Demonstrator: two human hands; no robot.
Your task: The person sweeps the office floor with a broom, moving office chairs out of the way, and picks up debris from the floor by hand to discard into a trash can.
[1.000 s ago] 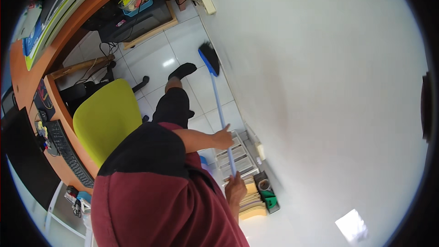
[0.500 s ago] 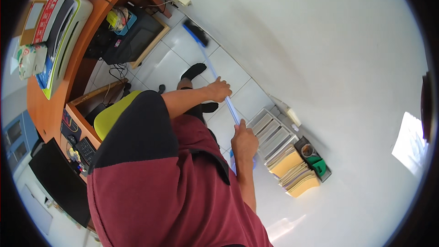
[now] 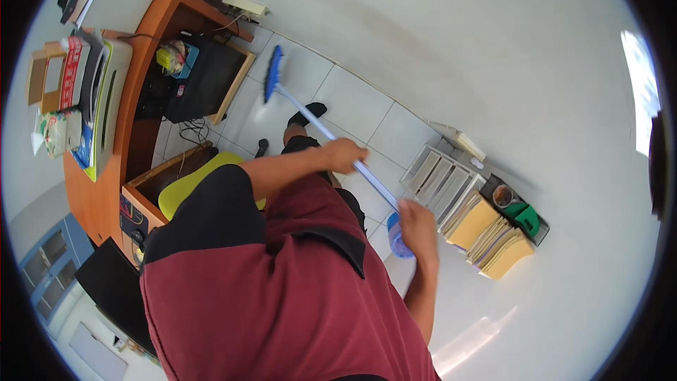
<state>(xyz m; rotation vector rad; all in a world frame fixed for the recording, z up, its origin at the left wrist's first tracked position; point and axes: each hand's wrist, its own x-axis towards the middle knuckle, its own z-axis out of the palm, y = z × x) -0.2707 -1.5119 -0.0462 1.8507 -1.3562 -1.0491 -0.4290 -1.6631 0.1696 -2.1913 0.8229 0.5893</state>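
A broom [image 3: 308, 113] with a pale blue handle and a blue head slants across the view. Its head [image 3: 273, 74] is over the white tiles, below the wall's foot; whether it touches the floor I cannot tell. My left hand [image 3: 344, 156] wraps around the middle of the handle, palm down. Higher up, near the handle's top end, my right hand [image 3: 418, 229] is closed on it. My feet are in dark socks; one foot [image 3: 310, 113] shows beside the handle. A blue translucent round container [image 3: 399, 237] is partly hidden behind my right hand.
At the left stands an orange-brown desk [image 3: 95, 201] with papers and boxes; a yellow-green chair [image 3: 190, 187] is tucked near it. Cables hang below a black case [image 3: 197, 85]. On the right, a drawer unit [image 3: 444, 180] and folders [image 3: 493, 236] stand against the wall.
The broom head has swung left from the wall and turned, so its blue side shows. Both hands have shifted down and right, still on the handle. The view has tilted slightly.
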